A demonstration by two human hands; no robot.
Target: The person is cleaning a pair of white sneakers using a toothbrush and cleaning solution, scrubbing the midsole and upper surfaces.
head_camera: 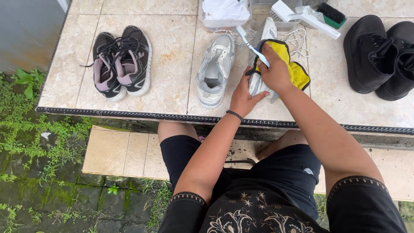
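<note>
Beige tiled ledge (172, 39) outdoors, with mossy paving at eight o'clock. Left hand (244, 97) clamps the heel of a grey-white sneaker (258, 84) lying on its side near centre. Right hand (276, 73) presses a yellow cloth (297, 71) on that shoe, fingers closed around a white-and-blue toothbrush (252, 45). Its matching sneaker (215, 71) stands just beside at nine o'clock; black-and-pink trainers (122, 62) farther left; black shoes (381, 56) at three o'clock; a scrub brush (331, 14) at one o'clock.

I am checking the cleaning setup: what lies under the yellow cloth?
The yellow cloth lies over a white shoe that both hands grip. The shoe's middle, where the cloth covers it, cannot be seen.
</note>
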